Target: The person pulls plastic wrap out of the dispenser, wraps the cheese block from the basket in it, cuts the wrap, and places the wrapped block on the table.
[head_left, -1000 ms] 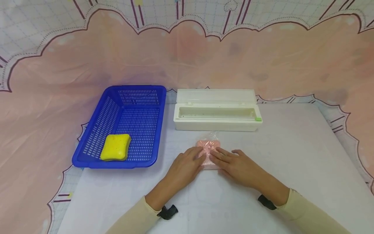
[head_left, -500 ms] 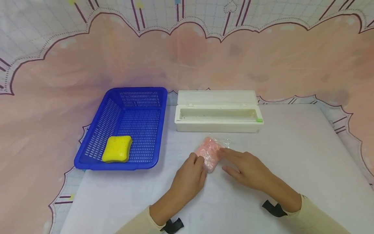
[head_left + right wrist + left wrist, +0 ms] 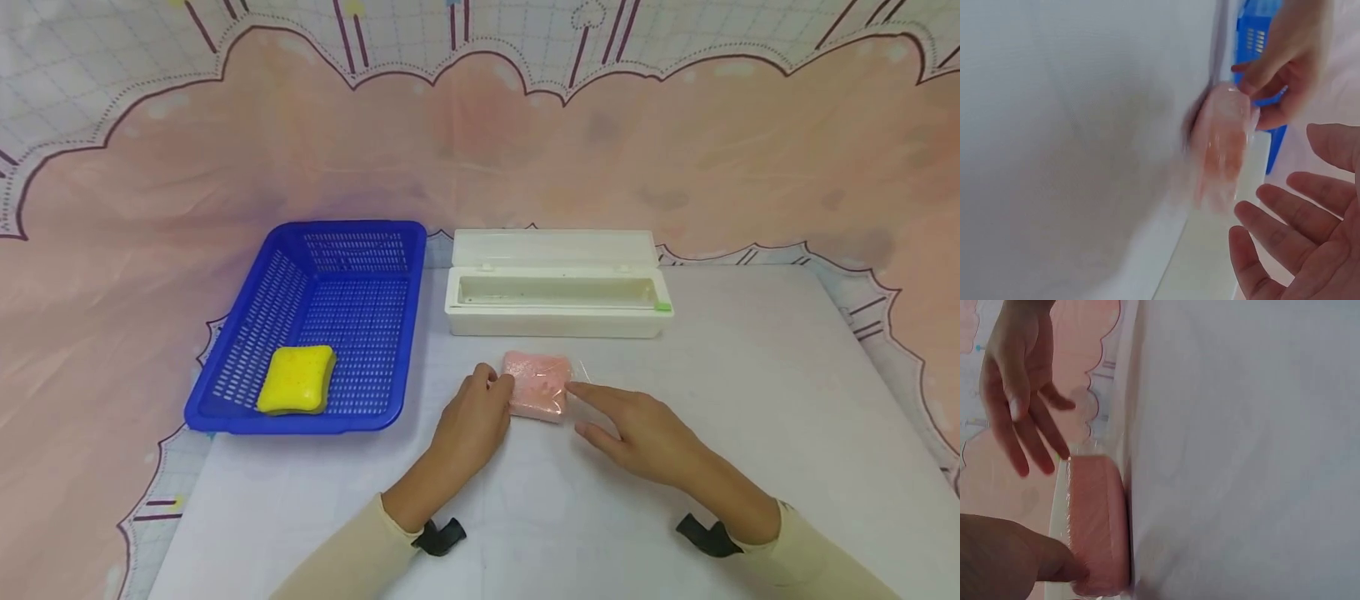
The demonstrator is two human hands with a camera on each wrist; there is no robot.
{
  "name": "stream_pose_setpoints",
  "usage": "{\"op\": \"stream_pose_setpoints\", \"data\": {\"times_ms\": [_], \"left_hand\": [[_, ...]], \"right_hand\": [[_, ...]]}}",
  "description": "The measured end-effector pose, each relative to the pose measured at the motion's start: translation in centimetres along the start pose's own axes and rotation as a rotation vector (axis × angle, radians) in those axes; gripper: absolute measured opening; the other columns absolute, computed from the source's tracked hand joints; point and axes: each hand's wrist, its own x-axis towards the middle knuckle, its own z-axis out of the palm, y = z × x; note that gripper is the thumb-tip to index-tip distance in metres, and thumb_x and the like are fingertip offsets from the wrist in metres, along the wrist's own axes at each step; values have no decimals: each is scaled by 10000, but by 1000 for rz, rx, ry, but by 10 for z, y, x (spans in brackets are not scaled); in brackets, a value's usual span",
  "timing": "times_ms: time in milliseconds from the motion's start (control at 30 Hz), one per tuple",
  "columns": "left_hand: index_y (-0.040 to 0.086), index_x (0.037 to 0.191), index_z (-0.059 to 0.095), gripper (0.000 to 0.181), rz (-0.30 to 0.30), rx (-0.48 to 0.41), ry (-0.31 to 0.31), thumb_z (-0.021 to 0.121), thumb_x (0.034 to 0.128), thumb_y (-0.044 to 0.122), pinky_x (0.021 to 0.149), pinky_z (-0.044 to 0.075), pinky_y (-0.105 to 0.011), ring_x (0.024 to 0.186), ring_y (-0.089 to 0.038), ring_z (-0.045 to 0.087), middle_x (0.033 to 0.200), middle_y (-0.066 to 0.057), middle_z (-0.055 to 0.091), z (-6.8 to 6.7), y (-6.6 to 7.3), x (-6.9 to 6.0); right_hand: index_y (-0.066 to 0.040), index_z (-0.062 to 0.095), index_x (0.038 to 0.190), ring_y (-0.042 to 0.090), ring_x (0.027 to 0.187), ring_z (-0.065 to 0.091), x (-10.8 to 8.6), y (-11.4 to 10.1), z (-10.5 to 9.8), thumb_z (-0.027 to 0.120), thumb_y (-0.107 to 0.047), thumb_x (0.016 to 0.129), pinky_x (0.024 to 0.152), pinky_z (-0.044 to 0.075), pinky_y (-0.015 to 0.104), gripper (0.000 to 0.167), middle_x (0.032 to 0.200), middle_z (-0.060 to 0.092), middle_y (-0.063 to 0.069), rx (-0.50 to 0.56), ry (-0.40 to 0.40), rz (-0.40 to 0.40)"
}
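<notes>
Pink block (image 3: 536,387) in clear film (image 3: 583,373), lying on the desk (image 3: 780,400) in front of the white box (image 3: 558,323).
Your left hand (image 3: 474,410) is curled, thumb and fingers apparently pinching the block's left edge; your right hand (image 3: 636,435) is loosely spread, fingers straight, gripping nothing, index tip at the right edge. Expect it to be light and spongy under slick film; hold it by both side edges. Your left fingertips are partly hidden from the head view, and the right wrist view blurs the block.
</notes>
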Motion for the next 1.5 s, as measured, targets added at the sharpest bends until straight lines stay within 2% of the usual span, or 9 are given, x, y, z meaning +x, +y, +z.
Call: {"op": "stream_pose_setpoints", "data": {"times_ms": [167, 333, 667, 833, 967, 1167, 1300, 1400, 1500], "left_hand": [[122, 1280, 675, 332, -57, -89, 23, 668, 952, 74, 716, 582, -400, 1005, -288, 649, 1231, -159, 618, -2, -2, 2], [103, 1230, 682, 268, -80, -198, 26, 683, 977, 191, 711, 577, -378, 1034, -283, 618, 1237, -164, 600, 1, 6, 1], [155, 1117, 753, 189, -58, -176, 38, 725, 936, 111, 851, 582, -442, 1152, -349, 605, 1307, -168, 605, 7, -5, 12], [143, 1136, 755, 213, -67, -210, 37, 730, 950, 243, 805, 575, -429, 1105, -340, 611, 1299, -187, 598, 8, -6, 13], [110, 1151, 733, 295, -18, -228, 31, 772, 920, 289, 841, 570, -421, 1057, -315, 636, 1276, -203, 590, 11, -6, 15], [86, 1319, 683, 381, 69, -285, -55, 723, 951, 179, 1034, 531, -454, 1242, -338, 630, 1442, -232, 518, 13, -19, 27], [46, 1343, 628, 410, -52, -370, -81, 690, 973, 212, 881, 573, -369, 1041, -254, 672, 1315, -206, 553, 12, -20, 23], [-6, 1123, 605, 289, -194, -459, -108, 672, 974, 232, 667, 480, -290, 781, -180, 566, 1013, -140, 563, 8, -14, 13], [41, 902, 515, 226, -263, -553, -186, 655, 966, 206, 594, 392, -266, 688, -150, 498, 850, -82, 525, 3, -9, 5]], "right_hand": [[-119, 563, 1456, 296, 1256, 651, 0, 2, -4, 703, -301, 967, 1000, 544, 490, 541, 1411, 642, 83, 1, 11, 26], [-113, 563, 1456, 300, 1260, 647, 0, 5, -4, 708, -282, 964, 1005, 541, 492, 540, 1415, 639, 81, 23, 20, 34], [-105, 585, 1434, 293, 1265, 645, -1, 5, 3, 701, -287, 969, 1009, 539, 489, 512, 1404, 647, 81, 56, -2, 34], [-81, 601, 1410, 298, 1251, 653, -2, 7, 5, 702, -256, 967, 1004, 540, 496, 487, 1386, 660, 82, 46, 17, 5], [-52, 618, 1384, 301, 1250, 653, -2, 7, 7, 708, -216, 960, 1008, 536, 496, 463, 1372, 669, 90, 64, 26, -17], [-66, 641, 1361, 264, 1264, 646, -1, 5, 9, 730, -195, 943, 1018, 532, 469, 447, 1365, 676, 62, 103, 2, -40], [-66, 660, 1336, 264, 1243, 660, 1, 4, 12, 753, -169, 921, 998, 546, 462, 438, 1343, 690, 63, 103, 7, -66], [-76, 666, 1332, 258, 1184, 694, 1, 4, 13, 752, -161, 924, 956, 571, 442, 425, 1321, 703, 59, 131, -14, -50], [-88, 672, 1329, 237, 1099, 728, 3, 3, 14, 747, -153, 928, 890, 601, 403, 414, 1310, 709, 55, 179, -48, -25]]}}
